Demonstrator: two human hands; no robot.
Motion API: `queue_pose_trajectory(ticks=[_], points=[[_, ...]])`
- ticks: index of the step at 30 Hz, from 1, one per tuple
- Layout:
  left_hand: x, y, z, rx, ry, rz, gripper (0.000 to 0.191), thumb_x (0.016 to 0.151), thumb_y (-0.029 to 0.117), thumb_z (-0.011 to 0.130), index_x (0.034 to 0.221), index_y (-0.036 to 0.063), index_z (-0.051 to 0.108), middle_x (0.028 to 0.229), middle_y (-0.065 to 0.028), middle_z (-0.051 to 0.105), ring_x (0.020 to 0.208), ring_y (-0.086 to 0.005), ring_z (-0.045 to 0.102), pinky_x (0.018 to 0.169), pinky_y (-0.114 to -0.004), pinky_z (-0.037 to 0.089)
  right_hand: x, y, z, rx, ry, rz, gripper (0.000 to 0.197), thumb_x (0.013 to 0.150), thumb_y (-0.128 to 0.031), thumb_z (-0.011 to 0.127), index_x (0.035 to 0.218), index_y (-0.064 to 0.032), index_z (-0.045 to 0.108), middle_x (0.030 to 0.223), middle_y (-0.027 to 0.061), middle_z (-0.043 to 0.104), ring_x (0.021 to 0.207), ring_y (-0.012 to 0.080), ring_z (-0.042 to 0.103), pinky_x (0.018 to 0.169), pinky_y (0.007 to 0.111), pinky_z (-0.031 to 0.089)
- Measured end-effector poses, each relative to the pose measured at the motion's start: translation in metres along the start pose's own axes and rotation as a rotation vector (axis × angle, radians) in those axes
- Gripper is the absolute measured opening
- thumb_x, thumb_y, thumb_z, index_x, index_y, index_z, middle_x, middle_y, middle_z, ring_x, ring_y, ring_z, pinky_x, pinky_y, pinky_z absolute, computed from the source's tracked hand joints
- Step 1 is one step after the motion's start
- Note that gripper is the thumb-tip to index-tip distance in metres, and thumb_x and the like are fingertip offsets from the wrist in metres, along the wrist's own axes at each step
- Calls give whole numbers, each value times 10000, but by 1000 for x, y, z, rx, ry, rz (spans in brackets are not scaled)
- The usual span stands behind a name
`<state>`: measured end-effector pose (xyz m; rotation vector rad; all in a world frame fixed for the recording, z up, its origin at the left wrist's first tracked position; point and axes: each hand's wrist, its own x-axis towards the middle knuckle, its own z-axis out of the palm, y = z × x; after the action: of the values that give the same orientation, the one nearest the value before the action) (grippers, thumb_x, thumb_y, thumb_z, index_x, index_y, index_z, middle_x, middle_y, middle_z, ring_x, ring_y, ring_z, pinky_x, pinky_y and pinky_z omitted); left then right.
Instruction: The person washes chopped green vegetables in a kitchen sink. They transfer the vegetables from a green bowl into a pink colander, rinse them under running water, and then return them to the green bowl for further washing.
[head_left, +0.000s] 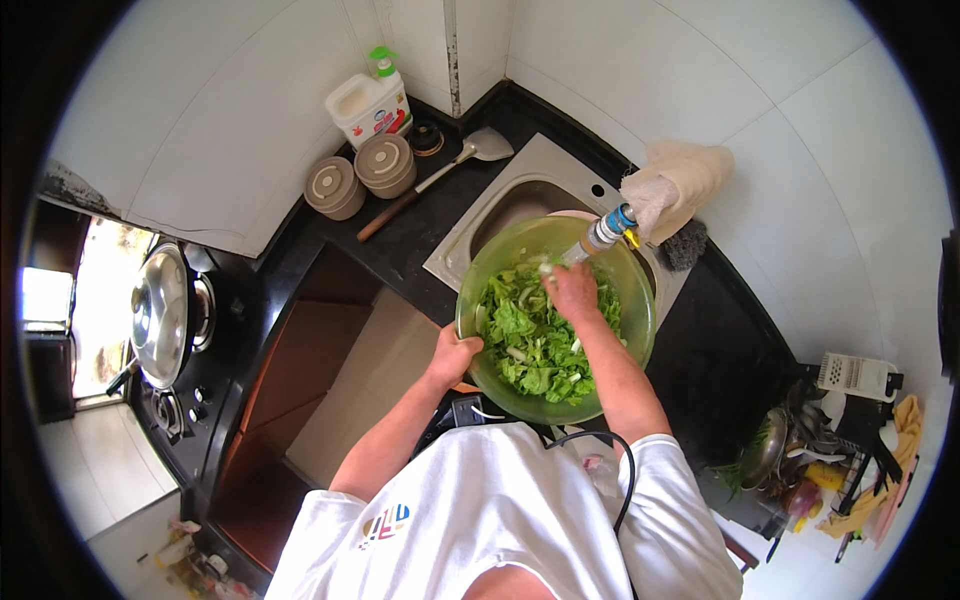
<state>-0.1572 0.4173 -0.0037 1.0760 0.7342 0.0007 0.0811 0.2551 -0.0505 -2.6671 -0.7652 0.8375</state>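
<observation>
A large green plastic basin (641, 300) full of cut leafy greens (525, 322) rests over the stainless steel sink (457, 259) and reaches towards my body. My left hand (454, 355) grips the basin's left rim, thumb on top. Inside the basin's upper part is my right hand (571, 291), by the mouth of the faucet (600, 234). Pale stem pieces show at its fingertips; whether they are held is unclear, as the fingers are blurred and partly hidden. A beige cloth (686, 176) hangs over the faucet's back.
Two lidded beige canisters (384, 165), a white pump jug (367, 109) and a wooden-handled spatula (427, 180) lie left of the sink. A dark scouring pad (684, 245) sits right of the faucet. Crowded utensils and a grater (855, 375) stand far right; a lidded wok (161, 315) is far left.
</observation>
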Motion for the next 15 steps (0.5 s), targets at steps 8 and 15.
queue_pose_trajectory(ticks=[8, 15], points=[[-7, 4, -5, 47, -5, -61, 392, 750, -18, 550, 1139, -38, 594, 919, -91, 650, 737, -183, 619, 582, -295, 494, -63, -80, 16, -260, 250, -255, 374, 918, -387, 606, 1244, -203, 590, 1497, 224, 288, 1359, 446, 318, 1095, 580, 313], [2, 1, -7, 61, -28, -23, 343, 747, -20, 556, 1086, -39, 608, 854, -83, 645, 639, -176, 595, 507, -298, 466, -6, -11, -32, 140, 313, 106, 344, 912, -452, 593, 1039, -141, 665, 1225, 185, 590, 1179, 329, 548, 926, 494, 449]])
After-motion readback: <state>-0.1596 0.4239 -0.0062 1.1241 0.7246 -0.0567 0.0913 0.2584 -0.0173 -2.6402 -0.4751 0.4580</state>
